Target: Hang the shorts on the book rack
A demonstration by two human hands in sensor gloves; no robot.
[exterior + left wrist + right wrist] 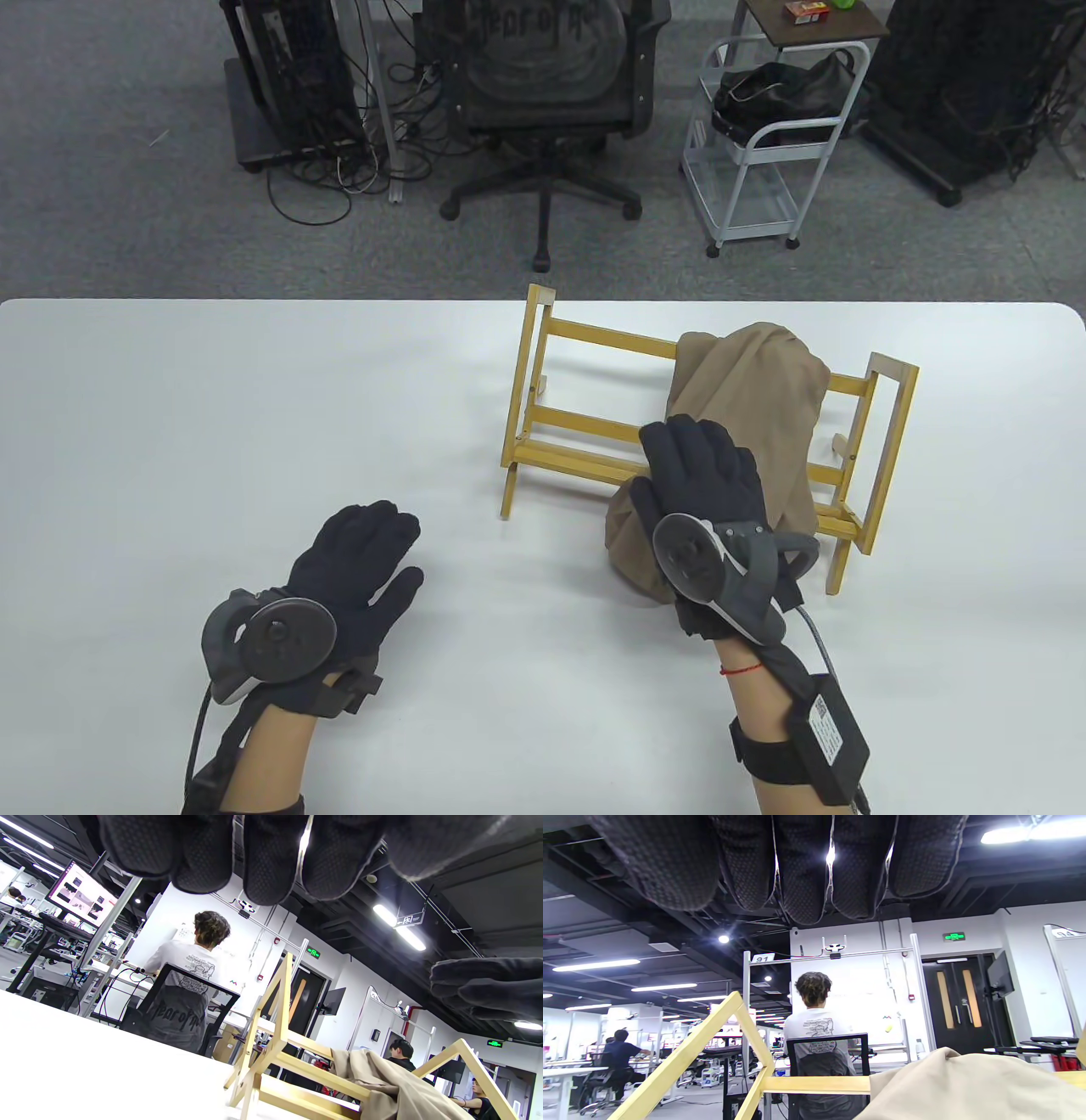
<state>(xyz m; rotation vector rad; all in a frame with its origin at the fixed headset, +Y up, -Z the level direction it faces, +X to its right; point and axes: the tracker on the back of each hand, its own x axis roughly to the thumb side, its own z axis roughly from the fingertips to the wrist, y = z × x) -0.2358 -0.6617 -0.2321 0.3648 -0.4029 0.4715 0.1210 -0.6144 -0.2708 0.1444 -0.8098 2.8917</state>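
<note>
Table: your big white table (254, 407) holds everything.
Rack: your yellow wooden book rack (585, 420) stands on the table's right half.
Shorts: your soft tan cloth shorts (755, 399) hang over the top bar, their low end bunched on the table. They look light and floppy; pinch a thick fold.
Right hand (704, 484): fingers flat over the shorts, holding nothing.
Left hand (356, 552): open, holding nothing, well apart from the rack.
Views: the table view shows the whole drape; the wrist views only show the shorts over the bar from low down.
</note>
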